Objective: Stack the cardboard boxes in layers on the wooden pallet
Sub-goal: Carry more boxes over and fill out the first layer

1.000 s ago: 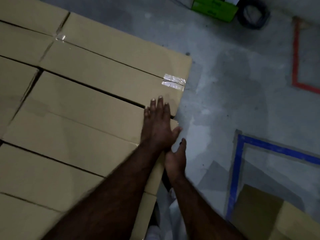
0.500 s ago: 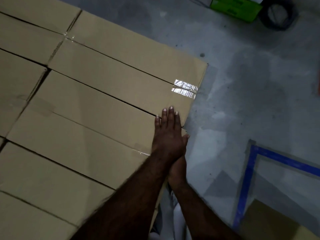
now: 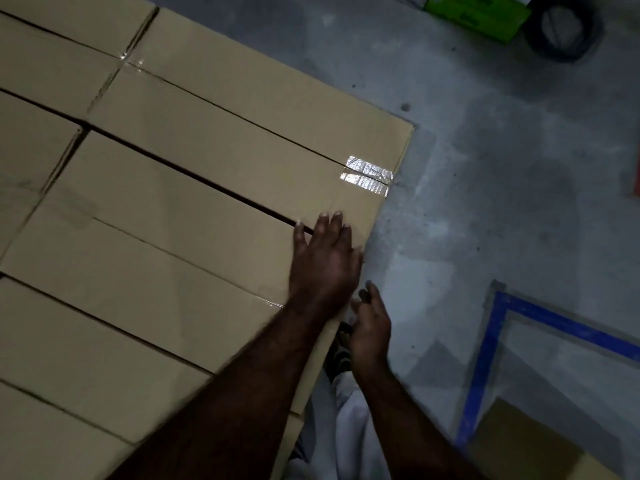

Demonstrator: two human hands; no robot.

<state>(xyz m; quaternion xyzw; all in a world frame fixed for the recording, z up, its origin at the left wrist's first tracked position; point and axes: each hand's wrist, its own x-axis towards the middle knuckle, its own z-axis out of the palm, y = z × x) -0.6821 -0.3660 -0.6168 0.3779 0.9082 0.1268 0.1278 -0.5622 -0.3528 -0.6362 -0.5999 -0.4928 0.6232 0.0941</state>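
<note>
Cardboard boxes (image 3: 156, 209): packed flat in one layer, filling the view from 7 round to 12 o'clock. Left grip (image 3: 323, 265) open and flat, palm down on a box top at the layer's 3 o'clock edge, fingertips over the end of a dark gap (image 3: 207, 183) between two rows. Right grip (image 3: 370, 327) at 5 o'clock of the left, beside the box side, fingers loosely curled, nothing held as far as visible.

Risks, as judged:
- Pinched fingertips on gap closure under a push.
- Box shoved out over the floor (image 3: 502, 202) by pressing so near the edge.
- Gap not closed, giving a rocking seat for the next layer.

Hidden or unclear:
- Wooden pallet fully covered, so overhang unknowable.
- Right-grip contact with the box side unclear.
- Dim light, blurred forearms.
- Spare box (image 3: 526, 445) at 5 o'clock cut off by the frame.
</note>
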